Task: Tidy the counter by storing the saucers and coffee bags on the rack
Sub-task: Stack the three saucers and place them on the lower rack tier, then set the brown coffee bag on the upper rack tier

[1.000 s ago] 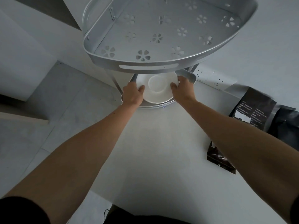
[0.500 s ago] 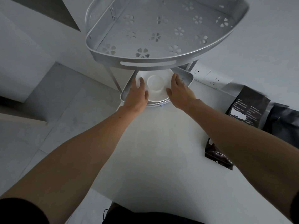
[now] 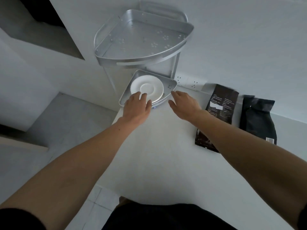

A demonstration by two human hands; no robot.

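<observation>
A white saucer, apparently stacked on another, lies on the lower shelf of a silver two-tier corner rack. My left hand is open, its fingertips resting on the saucer's near rim. My right hand is open too, just right of the shelf's front edge and holding nothing. Two dark coffee bags lie on the white counter at the right: a brown-black one, partly under my right forearm, and a black one beside it.
The rack's upper shelf is bare, with flower-shaped holes. Wall sockets sit behind the rack's right side. The counter ends at its left edge just below the rack, with grey floor beyond.
Both hands have let go of the saucer, which stays on the lower shelf. My right hand has drawn back to the right. The view has pulled back from the rack.
</observation>
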